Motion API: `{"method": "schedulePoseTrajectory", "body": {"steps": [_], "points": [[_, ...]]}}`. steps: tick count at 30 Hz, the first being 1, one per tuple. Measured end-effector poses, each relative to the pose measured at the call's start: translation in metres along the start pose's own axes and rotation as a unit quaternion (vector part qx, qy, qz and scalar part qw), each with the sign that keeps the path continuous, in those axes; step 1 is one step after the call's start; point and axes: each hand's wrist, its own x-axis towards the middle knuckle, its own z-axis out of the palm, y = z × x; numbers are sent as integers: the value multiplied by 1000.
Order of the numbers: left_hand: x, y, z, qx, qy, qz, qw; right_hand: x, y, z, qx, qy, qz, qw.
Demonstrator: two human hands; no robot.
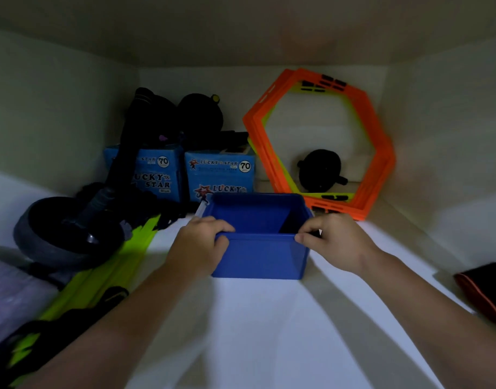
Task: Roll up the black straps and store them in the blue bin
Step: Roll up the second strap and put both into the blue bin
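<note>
A blue bin (259, 256) stands on a white shelf, in the middle of the view, and its inside looks dark and bare. My left hand (197, 244) grips the bin's near left corner, fingers curled over the rim. My right hand (335, 242) pinches the near right corner of the rim. Black straps (19, 341) lie tangled with lime-green rungs at the lower left, away from both hands.
Orange hexagon frames (319, 141) lean against the back wall with a black wheel (319, 171) behind them. Two blue Lucky Star boxes (220, 175) stand behind the bin. A grey wheel roller (64, 234) sits at left. A black-and-orange pouch (485, 287) lies at right.
</note>
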Motion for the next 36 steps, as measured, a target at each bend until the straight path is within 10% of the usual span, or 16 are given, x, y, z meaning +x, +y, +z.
{"method": "schedulePoseTrajectory", "body": {"steps": [36], "points": [[-91,164,-1,26,38,42,998,-153,36,-90,60,96,21,993]]}}
